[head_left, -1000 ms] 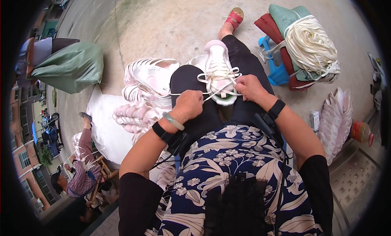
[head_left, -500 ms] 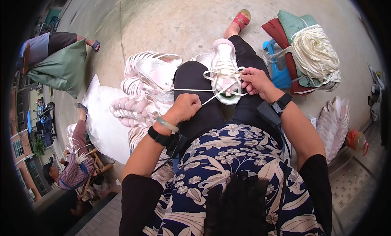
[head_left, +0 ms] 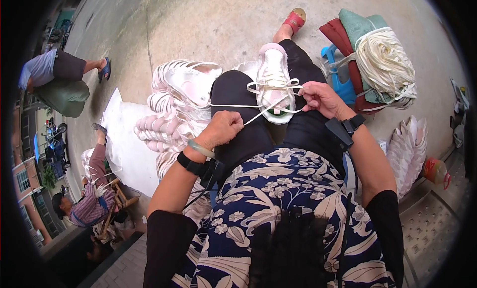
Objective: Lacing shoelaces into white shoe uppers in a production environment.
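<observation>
A white and pale pink sneaker (head_left: 272, 62) rests between my thighs, its pink-edged end away from me. White shoelace (head_left: 252, 119) crosses its upper in loops and runs out to both sides. To the left of the shoe, my left hand (head_left: 218, 130) is closed in a pinch on one strand, which is taut toward the shoe. My right hand (head_left: 323, 100) pinches lace just right of the shoe, with a slack curve hanging below its fingers. Another strand stretches left across my thigh.
Stacked white and pink shoes (head_left: 174, 99) stand left of my leg, with more shoes (head_left: 406, 151) at right. A thick bundle of white laces (head_left: 385, 59) lies on cloth over a blue stool (head_left: 338, 84). A bottle (head_left: 436, 171) stands at right. Two people are at left, one with a green sack (head_left: 64, 97).
My right hand has shifted slightly right and up, drawing the lace outward. My left hand is nearly still. The person with the green sack has moved at the far left.
</observation>
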The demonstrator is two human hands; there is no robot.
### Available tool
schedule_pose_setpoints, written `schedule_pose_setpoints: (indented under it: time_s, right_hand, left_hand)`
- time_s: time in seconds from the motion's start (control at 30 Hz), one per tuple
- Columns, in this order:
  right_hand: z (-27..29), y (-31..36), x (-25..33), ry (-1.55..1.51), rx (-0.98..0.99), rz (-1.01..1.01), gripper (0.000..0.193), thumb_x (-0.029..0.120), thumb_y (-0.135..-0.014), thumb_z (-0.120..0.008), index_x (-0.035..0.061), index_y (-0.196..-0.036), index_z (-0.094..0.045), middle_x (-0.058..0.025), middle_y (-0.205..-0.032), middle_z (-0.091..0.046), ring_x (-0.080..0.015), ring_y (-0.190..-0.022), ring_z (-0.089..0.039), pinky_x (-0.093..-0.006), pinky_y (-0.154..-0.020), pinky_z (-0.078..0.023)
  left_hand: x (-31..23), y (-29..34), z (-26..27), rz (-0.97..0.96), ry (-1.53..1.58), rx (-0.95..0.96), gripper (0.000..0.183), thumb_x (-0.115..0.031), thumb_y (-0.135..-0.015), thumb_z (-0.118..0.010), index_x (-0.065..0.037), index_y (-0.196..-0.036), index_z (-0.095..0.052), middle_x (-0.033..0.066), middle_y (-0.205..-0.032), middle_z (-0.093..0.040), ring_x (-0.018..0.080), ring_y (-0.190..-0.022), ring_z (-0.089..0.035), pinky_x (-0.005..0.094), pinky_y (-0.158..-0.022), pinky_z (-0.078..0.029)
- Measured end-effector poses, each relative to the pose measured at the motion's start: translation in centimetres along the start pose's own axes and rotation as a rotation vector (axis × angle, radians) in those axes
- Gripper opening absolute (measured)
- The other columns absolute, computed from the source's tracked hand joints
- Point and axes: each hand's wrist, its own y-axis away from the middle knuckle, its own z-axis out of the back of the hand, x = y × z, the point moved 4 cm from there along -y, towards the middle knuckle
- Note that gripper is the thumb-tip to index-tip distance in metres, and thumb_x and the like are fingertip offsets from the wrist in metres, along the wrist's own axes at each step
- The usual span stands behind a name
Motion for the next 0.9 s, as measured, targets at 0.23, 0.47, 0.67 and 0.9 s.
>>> schedule_pose_setpoints:
  time_s: [0.23, 0.47, 0.67, 0.9]
  right_hand:
    - [0.6, 0.5, 0.1, -0.065, -0.037, 0.091, 0.016, 0.011, -0.085, -0.051, 0.0032, -0.098, -0.054, -0.0006, -0.066, -0.054, -0.0059, -0.048, -0.05, -0.0272, -0.05, -0.052]
    - [-0.6, 0.7, -0.9, 0.271, -0.135, 0.076, 0.011, 0.009, -0.083, -0.054, 0.001, -0.089, -0.058, -0.0044, -0.068, -0.057, -0.0062, -0.043, -0.048, -0.0212, -0.042, -0.046]
    - [-2.2, 0.7, -0.8, 0.382, -0.117, 0.102, 0.015, 0.014, -0.082, -0.058, 0.0006, -0.088, -0.058, -0.0034, -0.066, -0.055, -0.0051, -0.042, -0.045, -0.0202, -0.041, -0.042]
    - [-2.1, 0.3, -1.1, 0.488, -0.095, 0.137, 0.019, 0.018, -0.084, -0.058, 0.0016, -0.094, -0.056, -0.0015, -0.066, -0.053, -0.0033, -0.043, -0.043, -0.0189, -0.042, -0.041]
  left_hand:
    - [0.9, 0.6, 0.3, -0.235, 0.083, -0.319, 0.012, -0.011, -0.082, -0.057, -0.002, -0.073, -0.056, -0.0019, -0.053, -0.048, 0.0048, -0.042, -0.042, 0.0213, -0.039, -0.035]
    - [5.8, 1.0, 7.8, 0.09, -0.325, -0.946, 0.03, -0.029, -0.076, -0.065, -0.002, -0.077, -0.052, 0.0159, -0.067, -0.059, 0.0316, -0.065, -0.059, 0.0398, -0.06, -0.046]
    - [8.1, -1.3, 10.3, 0.276, -0.46, -0.903, 0.044, -0.041, -0.073, -0.066, -0.001, -0.084, -0.05, 0.0213, -0.08, -0.06, 0.0388, -0.079, -0.059, 0.0462, -0.066, -0.045]
    - [8.6, -3.2, 10.4, 0.036, -0.524, -1.099, 0.017, -0.013, -0.071, -0.056, -0.004, -0.085, -0.051, 0.0174, -0.086, -0.058, 0.0386, -0.078, -0.057, 0.0467, -0.068, -0.045]
